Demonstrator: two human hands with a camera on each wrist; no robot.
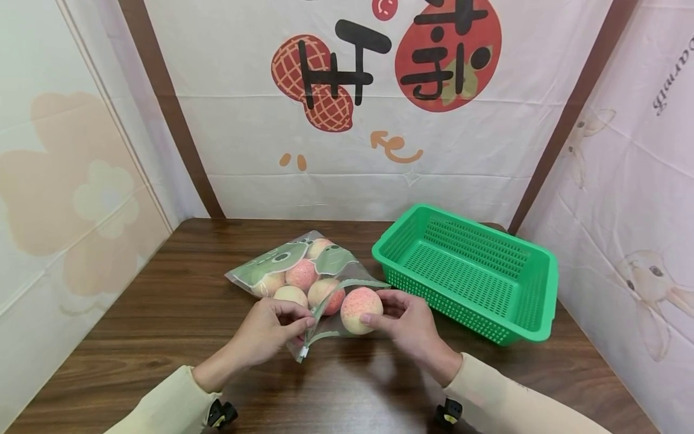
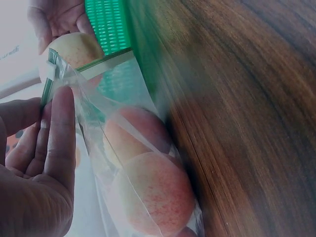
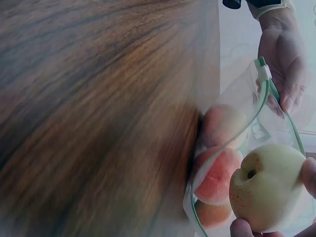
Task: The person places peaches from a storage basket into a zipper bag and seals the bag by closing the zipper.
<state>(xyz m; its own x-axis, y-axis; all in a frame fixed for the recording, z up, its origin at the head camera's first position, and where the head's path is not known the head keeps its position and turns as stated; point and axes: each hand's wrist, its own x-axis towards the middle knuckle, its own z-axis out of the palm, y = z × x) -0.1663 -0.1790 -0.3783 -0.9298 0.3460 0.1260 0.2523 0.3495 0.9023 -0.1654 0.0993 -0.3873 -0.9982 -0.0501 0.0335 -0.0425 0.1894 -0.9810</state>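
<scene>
A clear zip bag [image 1: 351,272] with a green printed pattern lies on the table, several peaches [image 1: 302,274] inside it. My left hand [image 1: 271,328] pinches the edge of its mouth between thumb and fingers, close to the white slider [image 2: 51,70]. In my right hand [image 1: 414,325] is a single peach [image 1: 361,310], yellow and pink, gripped between thumb and fingers at the bag's open mouth. The right wrist view shows the stem hollow of this peach [image 3: 266,187], with the green-edged mouth of the bag [image 3: 264,98] spread behind it.
A green plastic basket [image 1: 466,283] with perforated walls stands to the right, just beyond my right hand. The dark wooden table [image 1: 179,325] reaches back to a printed cloth [image 1: 244,150], and more cloth hangs at both sides.
</scene>
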